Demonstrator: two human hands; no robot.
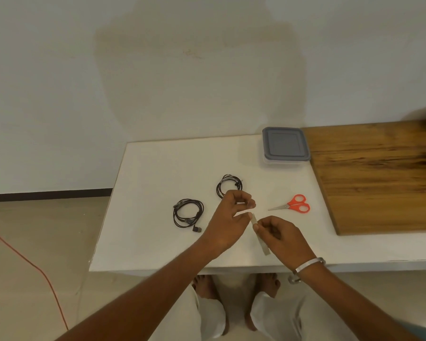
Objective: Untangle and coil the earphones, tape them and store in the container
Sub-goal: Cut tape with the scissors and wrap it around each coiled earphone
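Over the table's (pixel 158 242) near edge, both hands pinch a tape strip (pixel 260 236), left hand (pixel 228 222) at its top, right hand (pixel 284 238) lower, keeping it taut and unstuck, likely for the untaped coil (pixel 188 215), while the container (pixel 285 146) waits closed.

Two earphone coils (pixel 188 212) (pixel 229 186), one scissors (pixel 292 204)

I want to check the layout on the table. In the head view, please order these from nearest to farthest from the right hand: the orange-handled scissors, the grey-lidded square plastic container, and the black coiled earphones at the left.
From the right hand:
1. Orange-handled scissors, just beyond it, slightly right.
2. Black coiled earphones at the left, past the left hand.
3. Grey-lidded square plastic container, at the table's far edge.
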